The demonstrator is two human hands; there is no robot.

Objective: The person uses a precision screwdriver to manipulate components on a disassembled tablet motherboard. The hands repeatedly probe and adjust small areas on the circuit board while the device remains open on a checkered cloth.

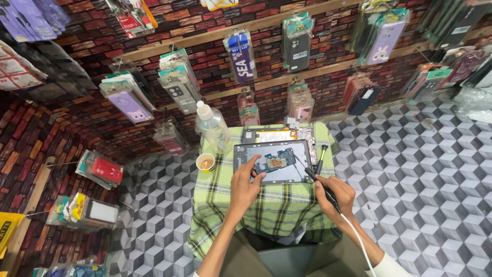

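A corded soldering iron (323, 187) is gripped in the closed right hand (339, 197), its tip seemingly at the circuit board (274, 163) of an opened tablet (273, 161), which is steadied on the checked tablecloth (266, 205) by the left hand (245, 185), fingers half-curled. The back is already removed; reassembly remains.

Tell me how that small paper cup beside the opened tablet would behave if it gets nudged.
The paper cup looks small and thin-walled, so probably light and easy to slide or tip. It stands near the edge of the checked cloth, so a push could send it off. It seems to hold some brownish liquid, so it may spill.
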